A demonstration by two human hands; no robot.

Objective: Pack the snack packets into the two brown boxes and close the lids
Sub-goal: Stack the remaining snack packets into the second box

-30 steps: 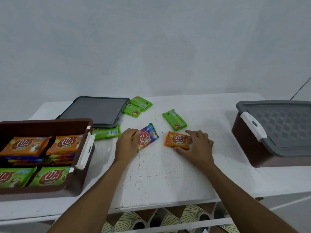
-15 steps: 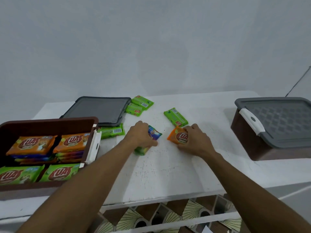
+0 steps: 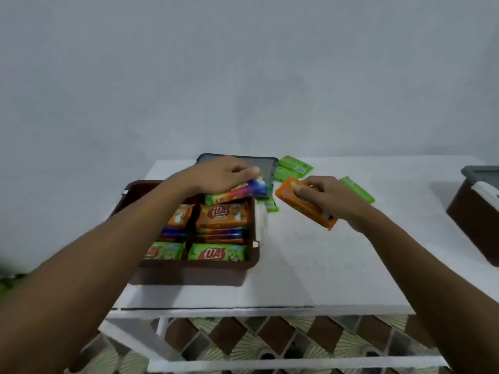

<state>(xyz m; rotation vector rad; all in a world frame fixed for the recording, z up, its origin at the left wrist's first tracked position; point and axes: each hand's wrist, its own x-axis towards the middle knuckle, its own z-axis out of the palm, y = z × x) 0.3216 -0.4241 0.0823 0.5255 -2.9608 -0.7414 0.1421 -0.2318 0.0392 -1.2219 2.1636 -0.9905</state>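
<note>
The left hand was curled over a multicoloured packet, gripping it low over the far right corner of the open brown box. The packet's long axis ran left to right, like the packets already stacked inside. The right hand pinched an orange packet between thumb and fingers, raised above the white surface just to the right of that box. Its long axis ran on a slant from far left to near right. The box lay to the left of the right hand, so that packet would probably need carrying leftward and turning square to the rows. Behind the box lay its loose grey lid. Several green packets lay unpacked on the surface beyond the hands. At the far right edge stood the second brown box, its lid on.
</note>
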